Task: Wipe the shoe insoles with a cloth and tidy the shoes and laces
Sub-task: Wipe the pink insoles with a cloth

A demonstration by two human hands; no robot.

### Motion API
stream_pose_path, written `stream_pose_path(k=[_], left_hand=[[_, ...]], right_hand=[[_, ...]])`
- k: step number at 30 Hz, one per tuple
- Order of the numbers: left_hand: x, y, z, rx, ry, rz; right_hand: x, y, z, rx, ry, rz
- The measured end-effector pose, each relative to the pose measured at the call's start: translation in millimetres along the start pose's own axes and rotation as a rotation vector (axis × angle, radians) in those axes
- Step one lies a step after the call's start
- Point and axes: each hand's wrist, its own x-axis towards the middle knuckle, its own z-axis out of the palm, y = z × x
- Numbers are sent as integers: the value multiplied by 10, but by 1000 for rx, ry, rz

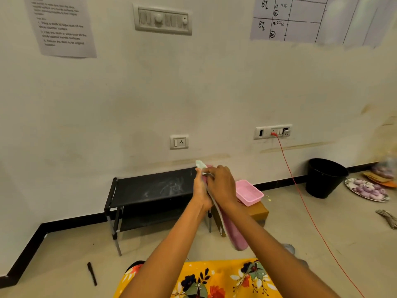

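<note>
Holding a long pink foam shoe insole (pixel 231 229) up in front of me, my left hand (pixel 200 188) grips its far end from the left side. My right hand (pixel 221 186) curls around a small pale green cloth (pixel 200 164) and presses it on the insole's top. Behind my hands are a low black metal rack (pixel 150 188) and a pink plastic basket (pixel 249 192) on a brown cardboard box (pixel 261 211).

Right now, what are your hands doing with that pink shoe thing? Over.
Left hand holds pink insole up, over black rack. Right hand presses pale cloth on its top end. Nothing in the way.
</note>
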Motion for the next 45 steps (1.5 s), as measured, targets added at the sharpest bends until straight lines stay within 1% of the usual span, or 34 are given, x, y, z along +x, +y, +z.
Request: stream_pose_path(k=[3, 4, 5, 8, 9, 10, 13, 15, 16, 18, 21, 25, 30, 31, 33, 35, 36, 38, 40, 42, 43, 45], left_hand=[[1, 23, -117, -2, 30, 6], [-7, 15, -136, 9, 15, -9], [-39, 1, -121, 22, -14, -31], [-71, -44, -10, 103, -43, -72], [-62, -31, 26, 104, -50, -72], [-35, -3, 33, 86, -36, -58], [54, 122, -77, 26, 33, 4], [73, 170, -184, -25, 37, 31], [80, 188, -231, -44, 29, 31], [75, 220, -251, -45, 14, 14], [114, 260, -211, -52, 23, 34], [121, 239, -234, -21, 24, 47], [138, 215, -308, -46, 45, 24], [122, 209, -309, -45, 47, 12], [84, 173, -275, -53, 43, 4], [74, 154, -218, -37, 40, 15], [104, 162, -200, -39, 44, 23], [131, 201, -188, -72, 50, 39], [219, 242, -254, -83, 51, 58], [230, 232, -323, -83, 65, 66], [217, 212, -332, -104, 61, 86], [145, 160, -286, -97, 65, 116]], right_hand=[[-76, 101, -35, 158, -226, -63], [-50, 151, -78, 152, -258, -87], [15, 208, -80, 132, -249, -80], [198, 264, -150, 126, -119, -11], [208, 218, -170, 133, -103, -12], [194, 158, -169, 135, -126, -21], [20, 72, -77, 184, -291, -45], [-29, 140, -44, 193, -422, -120], [-10, 200, -50, 176, -460, -152], [45, 321, -51, 116, -429, -183], [-39, 331, 7, 142, -358, -121], [-5, 319, 25, 171, -356, -62], [-12, 365, -41, 99, -408, -190], [-21, 378, -35, 67, -385, -206], [25, 412, -41, -25, -276, -186], [83, 428, -69, -52, -151, -81], [84, 400, -66, -43, -117, -59], [-24, 268, -29, 8, -116, -121], [-202, 178, 17, 118, -151, -187], [-259, 241, 37, 115, -194, -231], [-205, 309, 31, 80, -203, -218], [-81, 438, 0, 46, -138, -94]])
